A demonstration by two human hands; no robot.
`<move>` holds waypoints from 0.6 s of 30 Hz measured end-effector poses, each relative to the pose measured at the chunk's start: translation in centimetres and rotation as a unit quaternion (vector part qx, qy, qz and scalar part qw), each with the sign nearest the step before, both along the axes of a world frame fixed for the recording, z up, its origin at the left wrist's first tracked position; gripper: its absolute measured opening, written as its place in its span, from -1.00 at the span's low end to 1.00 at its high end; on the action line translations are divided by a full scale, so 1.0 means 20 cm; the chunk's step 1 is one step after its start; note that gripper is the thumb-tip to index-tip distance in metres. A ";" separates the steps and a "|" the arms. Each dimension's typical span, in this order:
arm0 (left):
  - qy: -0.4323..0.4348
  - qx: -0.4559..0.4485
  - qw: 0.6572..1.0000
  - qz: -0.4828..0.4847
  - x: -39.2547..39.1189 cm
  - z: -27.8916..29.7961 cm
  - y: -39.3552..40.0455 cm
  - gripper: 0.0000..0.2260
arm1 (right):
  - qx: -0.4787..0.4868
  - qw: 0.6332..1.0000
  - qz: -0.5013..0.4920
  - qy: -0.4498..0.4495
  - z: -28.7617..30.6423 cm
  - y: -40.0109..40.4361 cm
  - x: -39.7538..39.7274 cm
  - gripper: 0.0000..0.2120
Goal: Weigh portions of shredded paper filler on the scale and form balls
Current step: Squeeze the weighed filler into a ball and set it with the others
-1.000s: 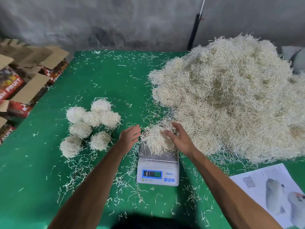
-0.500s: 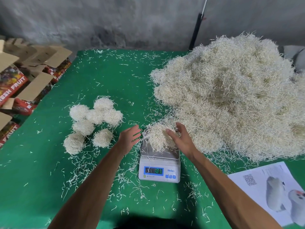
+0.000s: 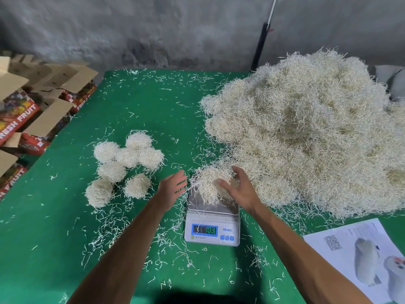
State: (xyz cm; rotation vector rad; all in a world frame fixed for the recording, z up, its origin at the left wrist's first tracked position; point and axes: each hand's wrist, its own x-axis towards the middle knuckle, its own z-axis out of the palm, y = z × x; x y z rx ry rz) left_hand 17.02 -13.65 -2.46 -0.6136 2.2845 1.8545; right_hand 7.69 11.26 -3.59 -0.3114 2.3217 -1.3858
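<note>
Seven finished balls (image 3: pixel 126 165) lie grouped on the green worktop (image 3: pixel 54 227), left of the scale (image 3: pixel 212 220). A loose portion (image 3: pixel 210 183) rests on the scale pan, not yet balled; the display reads about 103. The left hand (image 3: pixel 173 189) hovers released beside it, the right hand (image 3: pixel 237 189) cups its side with relaxed fingers, and the large filler heap (image 3: pixel 306 132) remains to process.

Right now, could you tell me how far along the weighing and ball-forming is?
Done: seven formed balls sit clustered on the green table. In hand: one loose portion lies on the scale, whose display is lit; the left hand hovers open beside it and the right hand touches it. Left: that portion is not yet balled, and a large filler pile remains.
</note>
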 end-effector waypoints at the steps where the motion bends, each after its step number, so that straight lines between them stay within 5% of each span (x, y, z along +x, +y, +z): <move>1: -0.007 0.001 1.000 0.004 0.01 0.01 0.00 -0.54 | 0.022 0.999 0.019 0.014 0.00 -0.03 0.00 -0.03; 8: -0.031 0.102 0.985 0.135 0.04 0.07 0.10 -0.59 | 0.257 0.937 0.161 0.174 -0.02 -0.33 0.08 -0.29; 11: -0.005 0.082 0.989 0.120 0.07 0.10 0.13 -0.55 | 0.142 0.957 0.181 0.175 0.03 -0.44 0.15 -0.45; 14: 0.068 -0.075 0.993 0.059 0.06 0.14 0.10 -0.69 | 0.033 0.959 0.193 0.204 0.12 -0.54 0.21 -0.50; 18: 0.039 0.030 0.990 0.129 0.06 0.14 0.06 -0.65 | 0.001 0.959 0.164 0.229 0.21 -0.65 0.27 -0.45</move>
